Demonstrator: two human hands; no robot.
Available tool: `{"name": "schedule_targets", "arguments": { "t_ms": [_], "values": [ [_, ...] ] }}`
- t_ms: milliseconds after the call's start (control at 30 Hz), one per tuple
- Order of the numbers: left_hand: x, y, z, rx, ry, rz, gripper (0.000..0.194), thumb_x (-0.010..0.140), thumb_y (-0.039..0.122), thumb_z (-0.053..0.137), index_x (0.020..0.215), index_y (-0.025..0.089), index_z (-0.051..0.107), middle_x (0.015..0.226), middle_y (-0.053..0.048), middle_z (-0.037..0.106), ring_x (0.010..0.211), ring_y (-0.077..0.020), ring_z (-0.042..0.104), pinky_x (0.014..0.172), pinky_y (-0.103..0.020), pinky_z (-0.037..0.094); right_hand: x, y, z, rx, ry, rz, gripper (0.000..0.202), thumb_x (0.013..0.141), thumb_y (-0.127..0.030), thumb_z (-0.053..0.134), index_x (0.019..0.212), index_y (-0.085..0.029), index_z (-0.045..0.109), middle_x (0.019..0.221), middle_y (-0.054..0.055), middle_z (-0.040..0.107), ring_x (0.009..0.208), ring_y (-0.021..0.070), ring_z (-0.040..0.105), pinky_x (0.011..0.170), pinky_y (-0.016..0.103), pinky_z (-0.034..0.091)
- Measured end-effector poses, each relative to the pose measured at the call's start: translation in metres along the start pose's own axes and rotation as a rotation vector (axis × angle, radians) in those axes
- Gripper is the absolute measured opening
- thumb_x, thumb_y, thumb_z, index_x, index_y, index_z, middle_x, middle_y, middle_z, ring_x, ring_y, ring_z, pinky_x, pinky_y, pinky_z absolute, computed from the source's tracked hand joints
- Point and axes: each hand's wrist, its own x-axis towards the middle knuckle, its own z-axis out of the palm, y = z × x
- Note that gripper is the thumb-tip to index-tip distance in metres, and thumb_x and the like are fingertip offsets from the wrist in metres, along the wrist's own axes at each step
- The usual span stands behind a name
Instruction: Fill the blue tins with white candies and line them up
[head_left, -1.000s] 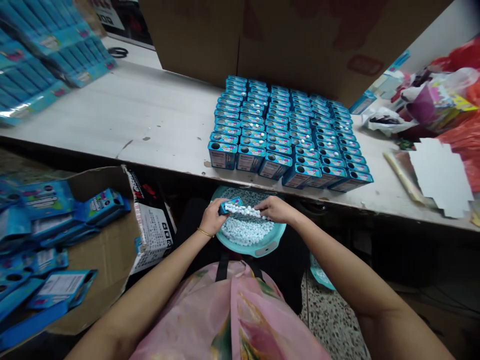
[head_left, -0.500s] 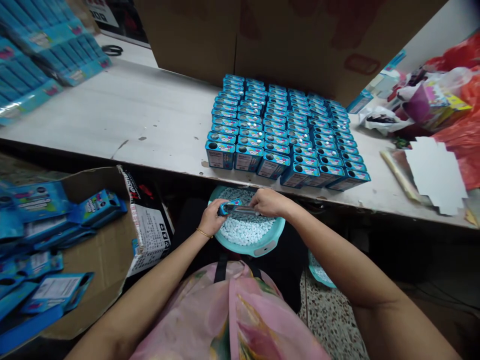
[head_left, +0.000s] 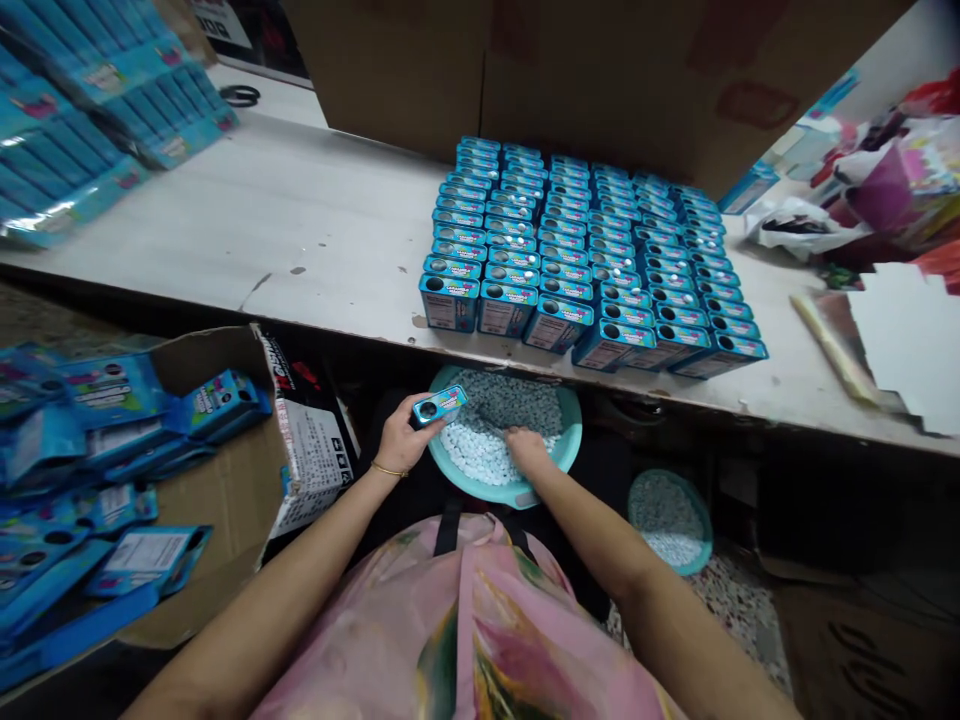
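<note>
While the left hand (head_left: 406,437) holds a small, blue, oblong printed box (head_left: 441,405), the right hand (head_left: 527,450) dips into loose, pale, rounded pellets (head_left: 476,455)

On the near side of the scuffed white counter (head_left: 337,220), a round turquoise basin (head_left: 576,430) of pellets sits at the person's lap. The left hand's grip is closed around the box, which is tilted above the basin's left side. The right hand's fingers are down among the pellets; whether they pinch anything I can't make out.

The step in hand looks like gathering pellets, with the box held close by. The next move seems to call for a steady box and a careful lift of the right hand, so that nothing spills.

On the counter's far side, similar blue boxes (head_left: 585,265) stand upright in tight rows; at the left, a brown cardboard carton (head_left: 217,510) holds a loose jumble of blue packaging (head_left: 120,420).
</note>
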Motion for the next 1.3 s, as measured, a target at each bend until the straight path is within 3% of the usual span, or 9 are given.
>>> {"name": "schedule_targets", "arguments": {
  "t_ms": [167, 300, 467, 633, 833, 967, 1133, 1233, 1300],
  "values": [
    [0.003, 0.003, 0.003, 0.011, 0.014, -0.018, 0.045, 0.061, 0.037, 0.065, 0.100, 0.017, 0.056, 0.091, -0.004, 0.061, 0.083, -0.0177, 0.057, 0.079, -0.032, 0.044, 0.010, 0.009, 0.023, 0.153, -0.047, 0.007, 0.036, 0.073, -0.008, 0.048, 0.104, -0.016, 0.062, 0.099, 0.008, 0.063, 0.093, 0.0199, 0.054, 0.080, 0.024, 0.036],
    [0.004, 0.004, 0.001, 0.002, 0.016, -0.037, 0.048, 0.059, 0.039, 0.066, 0.101, 0.016, 0.055, 0.087, -0.003, 0.062, 0.079, -0.0173, 0.057, 0.077, -0.032, 0.045, 0.012, 0.029, 0.016, 0.254, -0.078, -0.003, 0.036, 0.068, -0.012, 0.052, 0.102, -0.015, 0.064, 0.094, 0.004, 0.066, 0.088, 0.0178, 0.057, 0.075, 0.020, 0.041],
    [0.007, 0.003, 0.002, 0.013, 0.017, -0.014, 0.046, 0.061, 0.037, 0.065, 0.101, 0.016, 0.054, 0.089, -0.004, 0.061, 0.080, -0.0173, 0.057, 0.077, -0.032, 0.045, -0.013, 0.043, -0.025, 0.505, -0.023, -0.089, 0.038, 0.066, -0.016, 0.051, 0.101, -0.017, 0.065, 0.088, 0.002, 0.067, 0.077, 0.0159, 0.058, 0.068, 0.023, 0.044],
    [0.009, 0.005, 0.012, 0.066, -0.022, 0.075, 0.038, 0.063, 0.027, 0.063, 0.099, 0.018, 0.055, 0.095, -0.004, 0.060, 0.087, -0.0176, 0.056, 0.082, -0.032, 0.044, -0.044, 0.026, -0.084, 0.627, 0.014, -0.185, 0.038, 0.068, -0.022, 0.050, 0.103, -0.016, 0.064, 0.081, 0.000, 0.065, 0.068, 0.0119, 0.054, 0.062, 0.021, 0.041],
    [0.009, 0.018, 0.026, 0.081, -0.094, 0.179, 0.037, 0.064, 0.017, 0.060, 0.100, 0.018, 0.054, 0.099, -0.004, 0.057, 0.094, -0.0179, 0.054, 0.085, -0.032, 0.042, -0.051, -0.015, -0.131, 0.254, 0.043, -0.248, 0.030, 0.071, -0.023, 0.048, 0.092, -0.018, 0.068, 0.069, 0.000, 0.063, 0.066, 0.0117, 0.053, 0.059, 0.020, 0.035],
    [0.008, 0.020, 0.028, 0.095, -0.111, 0.215, 0.037, 0.064, 0.016, 0.058, 0.101, 0.018, 0.053, 0.099, -0.005, 0.057, 0.094, -0.0183, 0.053, 0.086, -0.033, 0.042, -0.052, -0.038, -0.142, -0.072, 0.077, -0.215, 0.026, 0.071, -0.020, 0.046, 0.084, -0.023, 0.069, 0.077, 0.003, 0.066, 0.079, 0.0161, 0.056, 0.064, 0.021, 0.035],
    [0.009, 0.017, 0.032, 0.096, -0.119, 0.242, 0.036, 0.065, 0.016, 0.058, 0.101, 0.019, 0.054, 0.099, -0.005, 0.057, 0.095, -0.0188, 0.053, 0.085, -0.034, 0.043, -0.062, -0.067, -0.149, -0.331, 0.076, -0.098, 0.030, 0.071, -0.017, 0.043, 0.092, -0.018, 0.065, 0.089, 0.012, 0.064, 0.080, 0.0205, 0.058, 0.066, 0.027, 0.037],
    [0.007, 0.017, 0.031, 0.067, -0.115, 0.248, 0.034, 0.066, 0.018, 0.058, 0.100, 0.019, 0.053, 0.099, -0.005, 0.057, 0.095, -0.0187, 0.053, 0.087, -0.035, 0.042, -0.073, -0.071, -0.156, -0.366, 0.084, -0.103, 0.030, 0.072, -0.017, 0.042, 0.093, -0.018, 0.064, 0.090, 0.013, 0.063, 0.080, 0.0224, 0.058, 0.066, 0.029, 0.038],
    [0.005, 0.018, 0.026, 0.048, -0.093, 0.233, 0.033, 0.067, 0.020, 0.059, 0.100, 0.019, 0.053, 0.100, -0.005, 0.057, 0.095, -0.0187, 0.053, 0.088, -0.035, 0.041, -0.082, -0.061, -0.160, -0.335, 0.089, -0.108, 0.029, 0.074, -0.017, 0.042, 0.091, -0.020, 0.065, 0.090, 0.011, 0.064, 0.083, 0.0219, 0.058, 0.069, 0.028, 0.038]
  ]
}}
